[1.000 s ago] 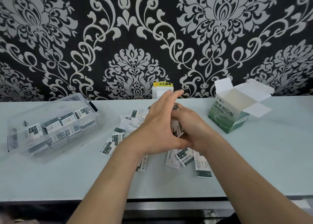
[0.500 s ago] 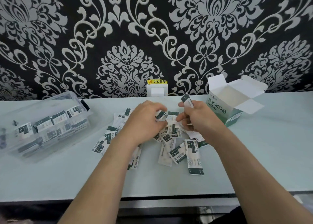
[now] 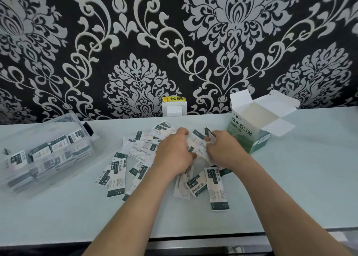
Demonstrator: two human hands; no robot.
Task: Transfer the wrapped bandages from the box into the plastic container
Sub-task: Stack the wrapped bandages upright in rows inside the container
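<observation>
Both hands have dropped onto the pile since half a second ago. The left hand (image 3: 172, 155) and right hand (image 3: 222, 151) curl round wrapped bandages (image 3: 217, 186) scattered on the counter (image 3: 290, 178), between the plastic container (image 3: 38, 133) and the open box (image 3: 242, 128). Slick wrappers may slip from an overfull grab.

The pale, glossy worktop (image 3: 290, 188) runs the full width of the view. Near its left edge sits a clear plastic container (image 3: 58, 124), with wrapped strips packed inside. In the middle, from near the back edge about halfway to the front edge, loose wrapped bandages (image 3: 118, 170) lie scattered and overlapping, white with dark green ends. One strip (image 3: 218, 190) lies nearest the front edge. To the right of the heap, close to the back edge, stands a green and white box (image 3: 246, 133), flaps open.
</observation>
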